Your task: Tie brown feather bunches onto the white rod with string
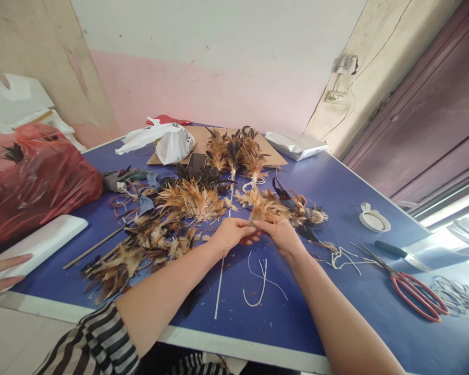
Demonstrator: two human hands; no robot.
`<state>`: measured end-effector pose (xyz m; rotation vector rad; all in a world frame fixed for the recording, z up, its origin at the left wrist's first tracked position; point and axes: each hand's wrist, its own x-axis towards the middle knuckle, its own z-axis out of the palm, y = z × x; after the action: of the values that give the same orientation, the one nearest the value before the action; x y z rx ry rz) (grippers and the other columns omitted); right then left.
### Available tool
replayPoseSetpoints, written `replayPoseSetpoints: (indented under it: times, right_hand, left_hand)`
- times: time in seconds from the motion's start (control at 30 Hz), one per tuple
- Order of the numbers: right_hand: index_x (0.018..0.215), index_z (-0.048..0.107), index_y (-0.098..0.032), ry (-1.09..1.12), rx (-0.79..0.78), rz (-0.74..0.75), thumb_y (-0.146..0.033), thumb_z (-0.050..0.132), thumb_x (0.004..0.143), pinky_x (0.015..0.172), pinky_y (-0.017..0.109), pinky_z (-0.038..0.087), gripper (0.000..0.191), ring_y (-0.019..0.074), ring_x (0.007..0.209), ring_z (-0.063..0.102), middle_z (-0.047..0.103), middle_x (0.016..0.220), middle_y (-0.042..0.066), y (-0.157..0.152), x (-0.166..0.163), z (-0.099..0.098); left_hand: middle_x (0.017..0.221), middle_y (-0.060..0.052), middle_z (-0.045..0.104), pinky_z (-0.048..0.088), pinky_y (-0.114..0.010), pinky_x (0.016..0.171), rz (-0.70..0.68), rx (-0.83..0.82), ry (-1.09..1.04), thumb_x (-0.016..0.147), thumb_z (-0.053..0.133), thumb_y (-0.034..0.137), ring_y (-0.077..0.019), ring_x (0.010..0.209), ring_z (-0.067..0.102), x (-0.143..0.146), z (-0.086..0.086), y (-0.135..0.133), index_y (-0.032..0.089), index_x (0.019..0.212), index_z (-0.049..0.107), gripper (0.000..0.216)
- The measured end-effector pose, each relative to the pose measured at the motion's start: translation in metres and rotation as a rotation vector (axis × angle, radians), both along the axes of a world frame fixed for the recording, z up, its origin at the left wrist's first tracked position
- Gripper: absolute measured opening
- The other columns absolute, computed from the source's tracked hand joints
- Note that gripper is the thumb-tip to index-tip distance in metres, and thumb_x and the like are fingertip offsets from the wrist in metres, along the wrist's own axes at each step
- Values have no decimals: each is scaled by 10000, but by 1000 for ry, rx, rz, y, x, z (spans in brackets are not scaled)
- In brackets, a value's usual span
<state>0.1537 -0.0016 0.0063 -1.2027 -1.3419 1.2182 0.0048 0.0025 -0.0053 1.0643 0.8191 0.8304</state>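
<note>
Both my hands meet at the middle of a blue table (336,192). My left hand (230,234) and my right hand (280,233) have their fingers closed together on a small bunch of tan feathers (261,208) that fans out away from me. A big loose heap of brown, tan and black feathers (168,224) spreads to the left of my hands. Tied feather bunches (236,151) lie further back. White string pieces (260,281) and a thin white stick (220,284) rest on the table just under my wrists.
Red-handled scissors (412,291) and a dark-handled knife (398,253) lie at the right, near a white tape roll (374,220). A red plastic bag (35,177) and white foam (42,242) sit at the left. Another person's fingers (2,271) show at the left edge. White bag (168,140) on cardboard at back.
</note>
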Motion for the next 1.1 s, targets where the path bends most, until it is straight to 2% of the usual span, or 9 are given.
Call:
replayPoseSetpoints:
  times: [0.17,0.3,0.33,0.4,0.5,0.63,0.8,0.97,1.1]
  right_hand:
    - [617,588,-130,-25,24,-11,-365,685,606,540,247,359,254,102,549,460,529,559,-14,-2,-4,2]
    - [759,653,-140,-21,-37,92,-376,687,607,607,263,403,283,126,632,525,617,706,26,0,11,10]
    - [816,662,-150,-41,-36,81,-377,685,611,615,263,408,307,132,659,536,631,765,36,2,20,13]
    - [861,675,-159,-119,27,-109,-391,670,612,574,259,394,341,127,608,525,635,742,37,6,40,17]
    - [738,693,-153,-531,105,-348,-393,624,632,513,262,342,271,127,515,481,602,588,23,10,65,19]
    - [646,686,-181,-994,76,-267,-359,560,672,548,274,351,220,181,593,553,631,613,45,9,63,16]
    - [730,678,-161,-1354,-2,-269,-484,548,665,564,312,361,354,268,706,598,652,718,137,6,34,8]
    - [695,657,-167,-1384,-52,-250,-270,551,660,574,302,367,152,251,710,603,652,742,141,8,30,1]
    - [532,596,-174,-1120,10,-197,-214,549,618,518,262,328,106,165,559,536,594,560,51,12,43,2]
  left_hand:
    - [743,-96,675,466,-214,577,14,0,8,629,694,277,-121,621,617,0,0,-1,94,748,680,219]
    - [700,-88,670,465,-210,558,33,-8,-6,629,700,275,-118,593,611,1,3,-2,94,725,670,207]
    - [706,-89,671,462,-205,550,50,-14,-17,629,701,275,-120,601,614,1,4,-2,95,731,667,209]
    - [741,-95,675,457,-191,539,99,-41,-43,634,701,268,-123,630,622,1,5,0,97,746,662,208]
    - [813,-103,675,457,-173,530,174,-110,-74,655,689,242,-113,657,626,-1,3,5,100,763,659,182]
    - [841,-95,670,450,-157,501,246,-160,-109,666,680,223,-93,637,614,-2,-1,8,104,759,656,153]
    - [828,-92,669,440,-145,481,263,-154,-110,670,676,219,-88,627,607,-2,1,7,103,754,661,144]
    - [836,-93,669,436,-141,471,268,-153,-111,671,676,221,-87,622,605,-1,1,6,104,755,662,145]
    - [828,-96,670,438,-141,465,267,-165,-139,674,674,209,-86,610,605,-1,-1,7,99,758,657,140]
